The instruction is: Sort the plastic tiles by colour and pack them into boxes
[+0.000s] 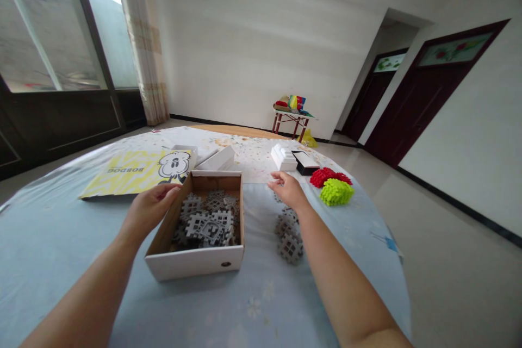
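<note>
An open cardboard box (194, 263) with white sides stands on the blue cloth and holds a heap of grey interlocking pieces (210, 225). My left hand (153, 209) is at the box's left edge, its fingers toward the rim, with nothing seen in it. To the right of the box, my right hand (286, 187) hovers over the table, fingers apart and holding nothing visible. More grey pieces (290, 247) lie in a row beside my right forearm, partly hidden by the hand.
A yellow BOBDOG lid (134, 173) lies at the left. White boxes (218, 159) stand behind the open box. At the right are a white container (284, 157), a black and white box (305, 163), red pieces (326, 175) and lime-green pieces (336, 192).
</note>
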Available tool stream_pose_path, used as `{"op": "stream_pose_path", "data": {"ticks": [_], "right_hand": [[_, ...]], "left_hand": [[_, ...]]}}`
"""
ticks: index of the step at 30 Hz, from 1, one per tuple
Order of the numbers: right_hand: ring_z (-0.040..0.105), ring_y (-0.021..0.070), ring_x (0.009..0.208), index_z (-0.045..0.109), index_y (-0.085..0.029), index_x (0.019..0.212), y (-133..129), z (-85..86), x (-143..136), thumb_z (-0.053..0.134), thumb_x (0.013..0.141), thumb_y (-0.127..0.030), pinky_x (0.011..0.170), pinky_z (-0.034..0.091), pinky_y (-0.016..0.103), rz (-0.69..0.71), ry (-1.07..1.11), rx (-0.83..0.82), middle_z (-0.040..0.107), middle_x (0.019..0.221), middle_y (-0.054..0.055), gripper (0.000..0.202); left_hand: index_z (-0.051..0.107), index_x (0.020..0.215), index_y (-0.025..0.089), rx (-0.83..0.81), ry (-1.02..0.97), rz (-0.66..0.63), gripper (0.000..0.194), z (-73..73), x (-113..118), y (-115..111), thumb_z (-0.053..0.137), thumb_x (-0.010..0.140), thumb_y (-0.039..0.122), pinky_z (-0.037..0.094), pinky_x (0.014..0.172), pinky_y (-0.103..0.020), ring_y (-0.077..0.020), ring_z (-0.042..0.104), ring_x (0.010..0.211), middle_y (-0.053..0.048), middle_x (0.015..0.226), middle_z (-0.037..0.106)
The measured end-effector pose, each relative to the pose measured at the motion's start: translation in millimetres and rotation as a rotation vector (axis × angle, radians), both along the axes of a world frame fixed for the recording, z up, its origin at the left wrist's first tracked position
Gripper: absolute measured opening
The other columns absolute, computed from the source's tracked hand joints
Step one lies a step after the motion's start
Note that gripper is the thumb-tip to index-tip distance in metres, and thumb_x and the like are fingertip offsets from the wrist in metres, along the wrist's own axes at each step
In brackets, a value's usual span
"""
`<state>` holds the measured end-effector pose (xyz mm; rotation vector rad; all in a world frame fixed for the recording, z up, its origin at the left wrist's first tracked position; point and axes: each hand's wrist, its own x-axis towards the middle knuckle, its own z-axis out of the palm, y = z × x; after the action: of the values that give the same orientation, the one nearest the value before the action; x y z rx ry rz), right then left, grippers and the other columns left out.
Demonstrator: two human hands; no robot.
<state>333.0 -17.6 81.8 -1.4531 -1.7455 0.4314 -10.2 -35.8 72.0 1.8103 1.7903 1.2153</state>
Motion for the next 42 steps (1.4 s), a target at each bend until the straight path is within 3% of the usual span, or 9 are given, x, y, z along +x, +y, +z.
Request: {"op": "stream_pose_path", "data": {"ticks": [5,10,13,17,22,26,34,38,42], "right_hand": [[0.055,0.0251,0.104,0.057,-0.016,0.11,30.4,-31.1,28.6,0.06,0.07,-0.049,0.086,0.041,0.033,-0.255,-0.446,-0.261,0.059,0.112,0.014,0.052],[0.054,0.0285,0.106,0.056,-0.019,0.111,35.6,-42.7,31.4,0.062,0.063,-0.053,0.083,0.042,0.035,-0.265,-0.619,-0.388,0.057,0.116,0.014,0.059],[0.054,0.0262,0.107,0.054,-0.02,0.115,38.8,-39.4,36.1,0.061,0.065,-0.048,0.083,0.041,0.032,-0.236,-0.609,-0.374,0.057,0.116,0.012,0.057],[0.053,0.0262,0.107,0.052,-0.019,0.117,47.4,-31.6,39.6,0.056,0.07,-0.047,0.082,0.041,0.032,-0.332,-0.57,-0.307,0.056,0.116,0.014,0.055],[0.053,0.027,0.106,0.051,-0.018,0.115,61.3,-31.9,30.7,0.055,0.071,-0.048,0.081,0.041,0.033,-0.394,-0.573,-0.37,0.054,0.116,0.015,0.054],[0.052,0.0275,0.106,0.05,-0.017,0.113,70.0,-38.6,23.5,0.058,0.068,-0.046,0.082,0.041,0.033,-0.366,-0.602,-0.429,0.052,0.116,0.015,0.054],[0.043,0.0304,0.114,0.043,-0.019,0.123,70.8,-42.9,16.4,0.066,0.058,-0.026,0.087,0.038,0.035,-0.292,-0.596,-0.409,0.043,0.121,0.016,0.069],[0.043,0.0283,0.114,0.039,-0.019,0.128,64.4,-31.5,17.5,0.065,0.057,-0.021,0.093,0.035,0.035,-0.269,-0.53,-0.366,0.045,0.119,0.013,0.075],[0.047,0.0223,0.11,0.041,-0.016,0.126,50.9,-2.4,7.9,0.06,0.06,-0.017,0.096,0.035,0.034,-0.087,-0.193,-0.149,0.049,0.118,0.011,0.069]], "left_hand": [[0.067,0.09,0.014,-0.006,-0.016,-0.01,0.05,2.4,1.3,0.1,0.048,0.067,0.053,0.046,0.077,-0.029,-0.022,0.062,0.083,-0.007,0.086,0.071],[0.068,0.086,0.016,-0.004,-0.027,0.002,0.047,2.1,0.8,0.5,0.05,0.064,0.054,0.046,0.073,-0.028,-0.0216,0.063,0.079,-0.005,0.081,0.071],[0.067,0.089,0.017,-0.01,-0.03,-0.01,0.048,-2.9,-2.4,3.1,0.049,0.065,0.054,0.046,0.073,-0.027,-0.0213,0.062,0.08,-0.004,0.082,0.071],[0.066,0.093,0.017,0.003,-0.01,-0.026,0.047,-10.9,-7.8,8.1,0.048,0.068,0.053,0.044,0.076,-0.027,-0.0211,0.061,0.083,-0.004,0.085,0.07],[0.066,0.091,0.017,-0.02,-0.035,-0.012,0.048,-8.7,-6.8,6.8,0.048,0.067,0.054,0.045,0.074,-0.027,-0.0213,0.062,0.081,-0.004,0.083,0.07],[0.066,0.09,0.017,-0.023,-0.032,-0.005,0.048,-3.5,-2.8,3.3,0.048,0.067,0.055,0.046,0.072,-0.027,-0.0209,0.062,0.079,-0.004,0.082,0.07],[0.067,0.089,0.017,0.012,-0.019,-0.008,0.043,-4.1,-1.8,2.3,0.049,0.069,0.051,0.046,0.07,-0.024,-0.0191,0.062,0.077,-0.003,0.081,0.071],[0.068,0.088,0.017,0.034,-0.005,-0.01,0.043,-6.2,-3.0,2.6,0.048,0.07,0.051,0.047,0.07,-0.024,-0.0189,0.063,0.077,-0.003,0.081,0.071],[0.067,0.09,0.017,0.047,0.019,-0.006,0.043,-10.2,-4.9,5.0,0.048,0.071,0.05,0.046,0.07,-0.023,-0.0183,0.063,0.078,-0.003,0.082,0.071]]}}
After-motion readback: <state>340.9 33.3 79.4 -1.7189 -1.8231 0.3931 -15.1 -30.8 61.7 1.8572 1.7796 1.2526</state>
